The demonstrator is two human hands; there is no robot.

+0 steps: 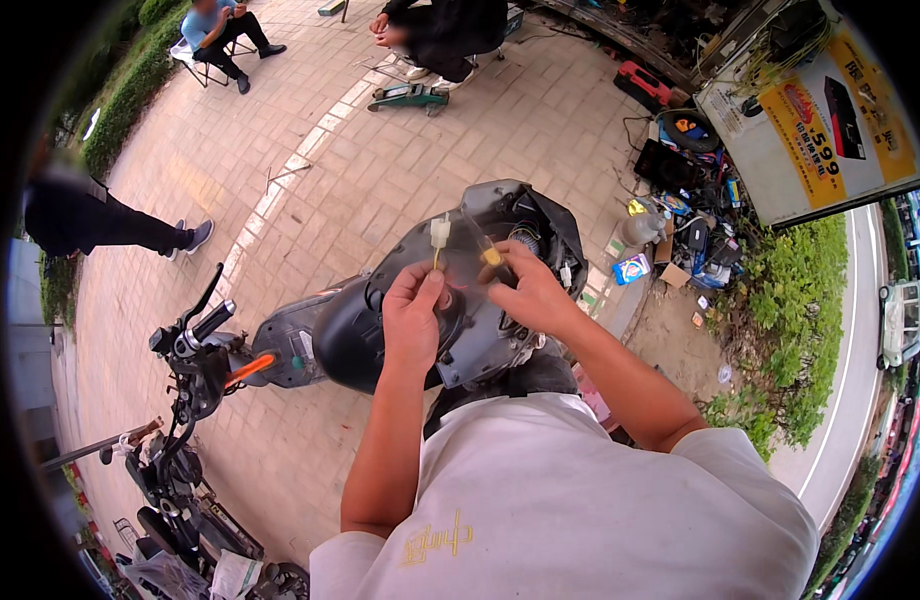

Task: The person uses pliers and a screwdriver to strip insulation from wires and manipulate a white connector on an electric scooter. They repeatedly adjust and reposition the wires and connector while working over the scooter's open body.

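Observation:
In front of me stands a black scooter (365, 335), its rear body opened up. Above it, my left hand (412, 305) pinches thin wires just below a white plastic wire connector (440, 233), which points away from me. Close by on the right, my right hand (536, 292) is closed around a slim screwdriver-like tool (493, 257) with a yellow and dark handle. Its thin shaft is blurred and slants up and left, beside the connector; I cannot tell whether the two touch. My hands hide part of the opened rear body.
Handlebars (195, 335) reach out at the left, with another two-wheeler (180, 500) lower left. Tools, boxes and bottles clutter the ground around a cardboard box (673, 262) at right, below a sign board (815, 120). A green floor jack (410, 97) lies ahead. Several people are nearby.

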